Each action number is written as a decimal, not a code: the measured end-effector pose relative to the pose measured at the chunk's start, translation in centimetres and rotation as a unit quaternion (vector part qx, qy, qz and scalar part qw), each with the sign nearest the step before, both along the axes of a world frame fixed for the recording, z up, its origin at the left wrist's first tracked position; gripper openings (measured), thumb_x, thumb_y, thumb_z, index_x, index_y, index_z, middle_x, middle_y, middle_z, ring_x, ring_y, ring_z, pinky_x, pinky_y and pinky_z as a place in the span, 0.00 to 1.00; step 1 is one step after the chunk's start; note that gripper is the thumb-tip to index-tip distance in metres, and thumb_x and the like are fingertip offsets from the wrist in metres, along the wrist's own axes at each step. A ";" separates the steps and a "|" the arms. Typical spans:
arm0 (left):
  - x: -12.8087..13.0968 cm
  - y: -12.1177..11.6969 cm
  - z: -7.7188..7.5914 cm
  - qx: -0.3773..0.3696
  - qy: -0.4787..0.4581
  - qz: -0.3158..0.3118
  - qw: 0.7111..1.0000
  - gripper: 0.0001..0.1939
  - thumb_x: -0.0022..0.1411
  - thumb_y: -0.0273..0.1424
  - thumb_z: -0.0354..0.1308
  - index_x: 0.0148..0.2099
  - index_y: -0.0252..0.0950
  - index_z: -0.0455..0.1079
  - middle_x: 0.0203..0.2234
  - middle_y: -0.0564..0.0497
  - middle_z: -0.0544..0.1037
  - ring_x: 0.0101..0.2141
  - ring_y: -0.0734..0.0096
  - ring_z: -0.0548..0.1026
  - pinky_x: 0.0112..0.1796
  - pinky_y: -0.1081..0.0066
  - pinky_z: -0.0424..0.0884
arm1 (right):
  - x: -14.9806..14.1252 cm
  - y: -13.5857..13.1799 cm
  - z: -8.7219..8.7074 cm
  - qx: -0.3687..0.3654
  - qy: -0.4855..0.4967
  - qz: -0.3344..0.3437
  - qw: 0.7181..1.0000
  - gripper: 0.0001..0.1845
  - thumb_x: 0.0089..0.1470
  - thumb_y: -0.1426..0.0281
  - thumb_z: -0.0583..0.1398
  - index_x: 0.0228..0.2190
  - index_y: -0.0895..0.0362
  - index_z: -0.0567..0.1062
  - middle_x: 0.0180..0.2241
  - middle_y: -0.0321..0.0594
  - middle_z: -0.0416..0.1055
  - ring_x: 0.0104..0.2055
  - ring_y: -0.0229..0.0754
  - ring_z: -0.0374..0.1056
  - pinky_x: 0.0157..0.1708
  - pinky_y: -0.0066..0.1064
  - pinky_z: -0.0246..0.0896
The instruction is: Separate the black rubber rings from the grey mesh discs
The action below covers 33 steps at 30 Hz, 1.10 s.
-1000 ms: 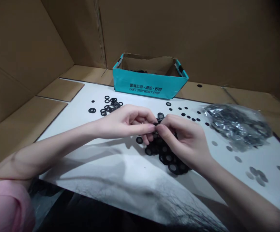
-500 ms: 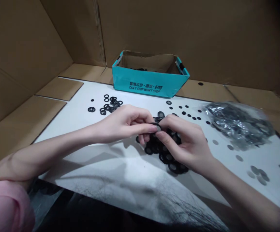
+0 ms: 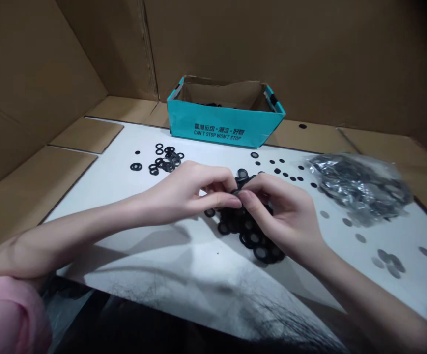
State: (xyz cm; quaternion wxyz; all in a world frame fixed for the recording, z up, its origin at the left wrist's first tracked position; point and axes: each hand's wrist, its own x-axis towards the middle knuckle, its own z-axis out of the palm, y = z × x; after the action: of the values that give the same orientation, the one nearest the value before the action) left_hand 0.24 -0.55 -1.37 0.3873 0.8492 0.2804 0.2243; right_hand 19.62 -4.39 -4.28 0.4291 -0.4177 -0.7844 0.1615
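Observation:
My left hand (image 3: pixel 208 189) and my right hand (image 3: pixel 281 206) meet at the fingertips over the middle of the table. Thumb and fingers of each are pinched on one small black rubber washer (image 3: pixel 237 192), mostly covered by the fingertips. Half a second ago its grey centre showed. Beneath and between the hands lies a pile of black washers with grey discs in their centres (image 3: pixel 250 238). My right hand partly hides that pile.
A turquoise cardboard box (image 3: pixel 224 125) with dark pieces inside stands at the back. Black rings (image 3: pixel 167 160) lie left. Small black discs (image 3: pixel 285 174) and grey discs (image 3: pixel 360 238) are scattered right, around a clear plastic bag (image 3: pixel 360 189) of dark pieces. Cardboard walls (image 3: pixel 272 49) enclose the table.
The washer tilted into view between my fingertips half a second ago, then my right thumb closed over it again. Both hands stay in about the same place; the view shifts slightly.

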 end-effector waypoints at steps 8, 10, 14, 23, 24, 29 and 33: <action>0.2 0.0 -0.4 -0.165 -0.087 -0.005 0.982 0.07 0.63 0.29 0.56 0.36 0.27 0.69 0.26 0.51 0.74 0.27 0.75 0.76 0.29 0.76 0.73 | 0.3 0.1 0.1 -0.006 -0.032 0.035 0.999 0.07 0.58 0.73 0.57 0.28 0.55 0.67 0.22 0.34 0.67 0.24 0.33 0.61 0.24 0.27 0.56; 0.3 -0.1 -0.6 -0.170 -0.098 -0.001 0.981 0.08 0.64 0.29 0.56 0.35 0.28 0.68 0.25 0.52 0.74 0.26 0.76 0.75 0.28 0.77 0.72 | 0.4 0.1 0.1 -0.001 -0.040 0.028 0.999 0.09 0.58 0.74 0.56 0.26 0.55 0.66 0.21 0.34 0.65 0.24 0.33 0.60 0.24 0.27 0.55; 0.4 -0.2 -0.5 -0.174 -0.100 -0.004 0.980 0.06 0.63 0.28 0.57 0.35 0.29 0.68 0.25 0.53 0.73 0.26 0.77 0.74 0.27 0.78 0.71 | 0.3 0.0 0.1 -0.033 0.000 0.042 0.999 0.12 0.58 0.74 0.56 0.23 0.55 0.65 0.19 0.33 0.63 0.22 0.33 0.58 0.22 0.27 0.54; -0.3 0.9 1.4 -0.219 -0.015 -0.078 0.972 0.07 0.60 0.26 0.59 0.30 0.31 0.67 0.18 0.55 0.73 0.21 0.82 0.71 0.22 0.83 0.64 | -0.4 -0.4 0.1 -0.059 0.090 0.072 0.992 0.10 0.57 0.73 0.58 0.24 0.56 0.69 0.21 0.34 0.67 0.23 0.34 0.62 0.23 0.27 0.57; -0.3 0.9 1.4 -0.212 -0.011 -0.083 0.974 0.07 0.60 0.25 0.59 0.30 0.31 0.67 0.18 0.55 0.72 0.21 0.82 0.70 0.22 0.83 0.64 | -0.5 -0.4 0.1 -0.057 0.088 0.074 0.992 0.10 0.57 0.73 0.58 0.24 0.56 0.69 0.21 0.34 0.67 0.24 0.34 0.62 0.23 0.27 0.57; -0.1 0.7 0.9 -0.143 -0.026 -0.060 0.988 0.04 0.61 0.25 0.57 0.34 0.30 0.68 0.23 0.54 0.73 0.26 0.81 0.72 0.26 0.83 0.68 | -0.5 -0.2 0.0 -0.020 0.046 0.061 0.997 0.11 0.58 0.75 0.57 0.23 0.56 0.67 0.20 0.33 0.64 0.23 0.32 0.59 0.23 0.27 0.54; 0.0 0.4 0.6 -0.180 -0.047 -0.050 0.981 0.04 0.64 0.27 0.55 0.36 0.31 0.68 0.25 0.53 0.75 0.27 0.78 0.76 0.26 0.82 0.72 | -0.3 -0.3 -0.1 -0.002 0.040 0.047 0.998 0.11 0.58 0.76 0.56 0.24 0.55 0.67 0.20 0.33 0.64 0.23 0.33 0.59 0.23 0.28 0.54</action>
State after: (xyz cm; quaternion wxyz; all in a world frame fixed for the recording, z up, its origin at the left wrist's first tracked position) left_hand 0.28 -0.15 -0.77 0.5573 0.7671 0.2545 0.1905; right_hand 19.27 -4.70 -4.35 0.4517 -0.3745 -0.7848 0.1995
